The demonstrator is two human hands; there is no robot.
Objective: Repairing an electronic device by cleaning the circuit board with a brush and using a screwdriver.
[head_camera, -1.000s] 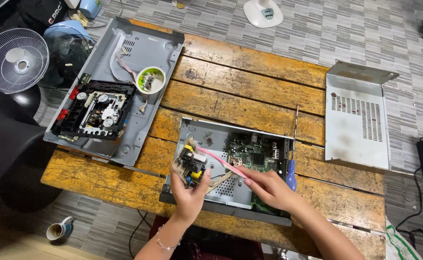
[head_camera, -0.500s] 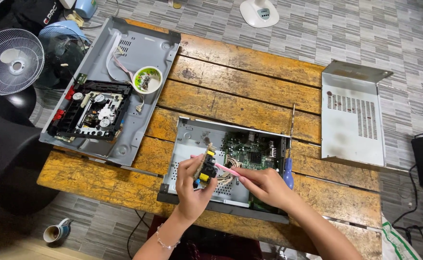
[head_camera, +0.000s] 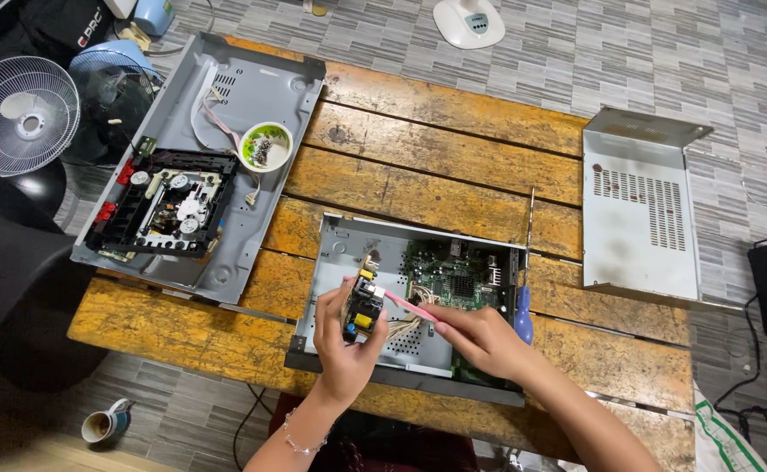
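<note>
Right now you are gripping a small circuit board (head_camera: pixel 362 308) in your left hand (head_camera: pixel 346 343), fingers wrapped around its edges, holding it tilted up just above the open grey metal chassis (head_camera: pixel 342 260). Your right hand (head_camera: pixel 480 336) is pinching a pink brush (head_camera: pixel 408 307), fingers closed narrow on its handle, and its tip is touching the small board. Inside the chassis, right of the lifted board, a green main board (head_camera: pixel 453 281) is sitting. A blue-handled screwdriver (head_camera: pixel 525 288) is lying just beside the chassis on its right edge. Left of the chassis, a second opened case (head_camera: pixel 270 96) is holding a black disc drive (head_camera: pixel 167 204) and a small bowl (head_camera: pixel 266 145). Well right of the chassis, a grey vented cover (head_camera: pixel 641 210) is resting.
</note>
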